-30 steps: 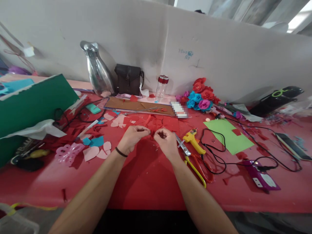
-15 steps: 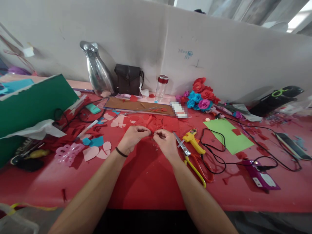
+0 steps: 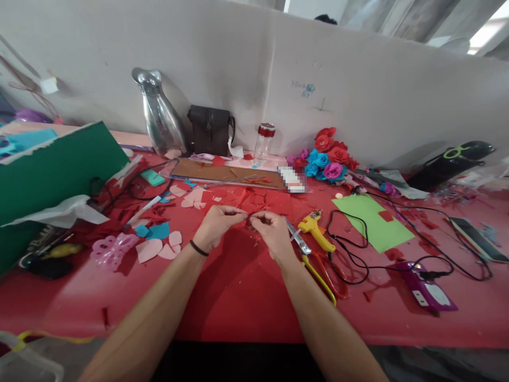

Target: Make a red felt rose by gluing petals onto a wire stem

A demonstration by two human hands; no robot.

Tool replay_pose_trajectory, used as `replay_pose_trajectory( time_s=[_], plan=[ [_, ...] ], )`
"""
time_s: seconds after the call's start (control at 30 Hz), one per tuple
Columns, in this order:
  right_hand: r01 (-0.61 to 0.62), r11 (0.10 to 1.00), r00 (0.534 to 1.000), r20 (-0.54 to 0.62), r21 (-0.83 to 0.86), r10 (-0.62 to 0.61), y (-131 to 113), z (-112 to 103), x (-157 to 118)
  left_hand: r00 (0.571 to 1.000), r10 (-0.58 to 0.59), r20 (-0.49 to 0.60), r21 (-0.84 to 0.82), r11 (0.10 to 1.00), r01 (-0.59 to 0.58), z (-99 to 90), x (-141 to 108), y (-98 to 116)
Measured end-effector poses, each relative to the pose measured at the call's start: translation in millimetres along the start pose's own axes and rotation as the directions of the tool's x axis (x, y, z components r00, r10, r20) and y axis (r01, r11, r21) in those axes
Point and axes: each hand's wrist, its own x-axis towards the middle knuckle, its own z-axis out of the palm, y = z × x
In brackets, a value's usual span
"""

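Near the middle of the table, my left hand (image 3: 218, 225) has its thumb and fingers pinched together. My right hand (image 3: 271, 232) is closed in a similar pinch, facing it, with the fingertips almost meeting. Whatever they hold is too small and too much like the red background to make out. Just behind the fingers lie red paper pieces (image 3: 258, 197). Beside my right hand are pliers (image 3: 299, 239) with one red and one yellow handle, and a yellow glue gun (image 3: 317, 231) with a black cord.
Pink paper petals (image 3: 149, 250) and blue scraps (image 3: 158, 231) lie left. Behind stand a steel jug (image 3: 159, 116), a black bag (image 3: 210, 130) and a glass jar (image 3: 262, 148). Right are paper roses (image 3: 333, 170), a green sheet (image 3: 371, 225) and a purple power strip (image 3: 429, 289).
Both hands stay in almost the same place, still pinched. The red shape showing above the fingertips looks slightly different. Nothing else on the table has visibly moved.
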Motion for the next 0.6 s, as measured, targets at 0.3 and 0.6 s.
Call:
replay_pose_trajectory(
  time_s=[0.3, 0.6],
  plan=[
    [0.004, 0.998, 1.000, 0.008, -0.065, -0.004, -0.1, -0.9, -0.4, 0.999, 0.045, 0.020, 0.049, 0.998, -0.046, 0.8, 0.0, -2.6],
    [0.030, 0.996, 0.999, 0.032, -0.080, -0.027, 1.4, -0.2, -1.1, 0.998, 0.048, -0.036, 0.018, 0.999, -0.047, 1.7, 0.1, -1.6]
  ],
)
